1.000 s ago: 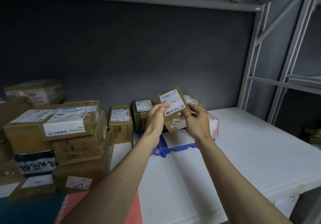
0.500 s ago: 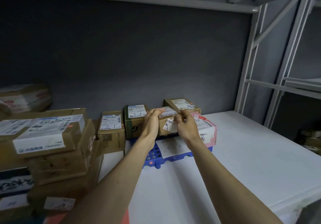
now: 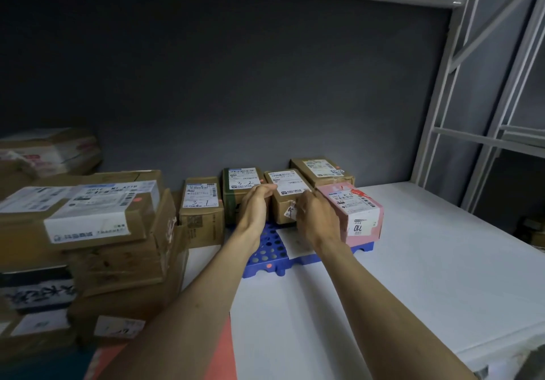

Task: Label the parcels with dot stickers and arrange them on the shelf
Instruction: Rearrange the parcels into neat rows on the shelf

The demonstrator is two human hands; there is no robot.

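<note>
Head view, the only one. Several parcels stand in a row along the back edge of the white shelf [image 3: 413,261]: a brown box marked "3-1" [image 3: 201,211], a green-banded box marked "3-2" [image 3: 240,190], and a labelled box toward the back [image 3: 321,170]; a pink box marked "110" [image 3: 352,213] sits just in front of that one. The small brown parcel [image 3: 287,193] sits in the gap between the green-banded box and the pink box, on the far end of a blue perforated tray [image 3: 265,258]. No dot sticker is discernible on it at this resolution. Left hand [image 3: 255,210] cups its left side, fingers curled against the cardboard; right hand [image 3: 317,217] pinches its front right corner. Judgement: this parcel is nearly seated, release pending. A mixed stack of boxes [image 3: 97,232] at the shelf's left edge may remain to be sorted.
</note>
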